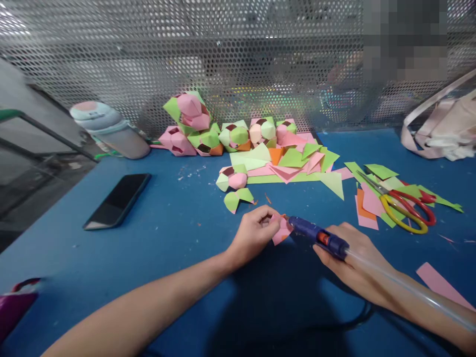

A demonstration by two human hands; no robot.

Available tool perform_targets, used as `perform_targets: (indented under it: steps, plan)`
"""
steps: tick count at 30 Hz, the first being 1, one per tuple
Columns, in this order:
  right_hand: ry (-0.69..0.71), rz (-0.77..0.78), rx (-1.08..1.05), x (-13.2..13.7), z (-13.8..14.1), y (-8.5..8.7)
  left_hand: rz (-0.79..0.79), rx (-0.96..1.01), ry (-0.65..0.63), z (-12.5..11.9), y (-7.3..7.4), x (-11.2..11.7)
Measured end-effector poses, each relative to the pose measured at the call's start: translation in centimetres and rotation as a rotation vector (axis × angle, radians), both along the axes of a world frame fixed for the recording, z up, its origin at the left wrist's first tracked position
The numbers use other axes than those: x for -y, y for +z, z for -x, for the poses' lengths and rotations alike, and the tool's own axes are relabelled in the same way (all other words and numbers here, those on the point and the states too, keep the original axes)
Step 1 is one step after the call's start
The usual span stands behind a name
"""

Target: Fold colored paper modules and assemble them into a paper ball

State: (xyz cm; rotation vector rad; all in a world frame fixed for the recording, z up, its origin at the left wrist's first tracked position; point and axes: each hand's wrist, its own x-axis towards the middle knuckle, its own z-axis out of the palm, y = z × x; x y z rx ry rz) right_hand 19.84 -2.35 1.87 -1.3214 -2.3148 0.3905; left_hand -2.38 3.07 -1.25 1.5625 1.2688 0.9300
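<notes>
My left hand (256,230) pinches a small folded pink paper piece (281,233) above the blue table. A dark blue hot glue gun (312,233) is held in my right hand (357,253), its nozzle at the pink piece's upper edge. Whether the tip touches the paper I cannot tell. A clear glue stick (405,285) runs out of the gun's back end across my right forearm. Just beyond my left hand lie a curved green paper piece (238,199) and a small pink-and-green paper ball (232,177).
Several finished paper balls (206,139) line the back by a perforated metal panel (223,59). Loose paper pieces (293,158) lie before them. Red-and-yellow scissors (405,210) rest on scraps at right. A phone (117,201) and a bottle (111,129) occupy the left. A cable (349,325) trails below.
</notes>
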Motion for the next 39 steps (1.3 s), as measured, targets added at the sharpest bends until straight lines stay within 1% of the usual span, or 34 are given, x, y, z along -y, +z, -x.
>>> perform_targets:
  steps: [4, 7, 11, 16, 21, 24, 26, 29, 31, 33, 34, 36, 39]
  plan:
    - [0.003, 0.004, 0.013, 0.1, 0.0, 0.1, -0.01, 0.012, 0.008, 0.1, -0.3, -0.1]
    - [0.003, -0.013, -0.011, 0.2, 0.0, 0.0, -0.01, 0.017, -0.006, 0.1, -0.1, 0.0]
    - [0.018, -0.039, 0.01, 0.2, 0.0, -0.6, 0.007, 0.04, -0.037, 0.0, 0.2, 0.1]
    - [-0.014, -0.052, 0.038, 0.3, -0.4, -1.1, 0.0, 0.032, 0.001, 0.1, 0.0, 0.1]
    - [-0.003, -0.047, 0.025, 0.4, -0.2, -0.8, 0.021, 0.053, -0.042, 0.0, 0.1, 0.1]
    - [-0.006, -0.037, 0.037, 0.4, -0.1, -0.4, 0.041, 0.089, 0.009, 0.0, 0.0, 0.0]
    - [-0.054, 0.007, -0.003, 0.3, -0.2, -0.1, 0.055, 0.135, 0.062, 0.1, -0.1, -0.2]
    - [-0.211, 0.097, -0.085, -0.2, -0.6, -0.1, 0.067, 0.204, 0.099, 0.2, -0.2, -0.4]
    - [-0.304, 0.151, -0.109, -0.9, -0.9, -0.4, 0.082, 0.217, 0.113, 0.2, -0.1, -0.4]
    - [-0.363, 0.167, -0.101, -2.0, -1.3, -1.0, 0.099, 0.21, 0.134, 0.2, 0.1, -0.3]
    - [-0.389, 0.146, -0.082, -2.5, -1.5, -1.3, 0.108, 0.209, 0.143, 0.1, 0.2, -0.3]
    - [-0.429, 0.043, -0.01, -3.7, -1.6, -2.0, 0.12, 0.216, 0.155, 0.0, 0.3, -0.2]
    - [-0.376, -0.085, 0.15, -4.9, -1.6, -2.6, 0.13, 0.241, 0.153, -0.1, 0.3, 0.0]
